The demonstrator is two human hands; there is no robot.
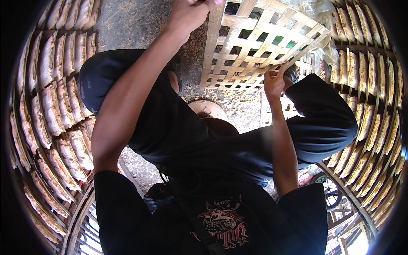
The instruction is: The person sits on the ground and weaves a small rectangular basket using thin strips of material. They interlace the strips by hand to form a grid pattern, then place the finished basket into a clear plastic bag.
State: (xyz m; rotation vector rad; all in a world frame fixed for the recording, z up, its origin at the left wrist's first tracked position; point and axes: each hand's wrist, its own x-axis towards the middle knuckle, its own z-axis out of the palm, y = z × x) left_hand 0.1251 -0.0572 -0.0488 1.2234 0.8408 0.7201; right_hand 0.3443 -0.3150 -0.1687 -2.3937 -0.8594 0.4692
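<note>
A woven bamboo lattice panel [242, 55] with a wooden frame stands tilted in front of me, beyond my bent knees. My left hand [192, 16] is at its upper left edge, fingers closed on the frame; the top of the picture cuts off part of that hand. Lower down, at the panel's right edge, my right hand [275, 83] pinches the frame strip between thumb and fingers. Dark greenish things, too broken up by the lattice to name, show through its gaps.
Racks of pale brown, rough-edged slabs [53, 110] line my left; similar slabs [365, 80] line my right. Crumpled clear plastic [325, 25] lies behind the panel. A round pale object [208, 109] sits between my legs on the stained, crumb-strewn floor [127, 25]. A spoked wheel [329, 191] shows lower right.
</note>
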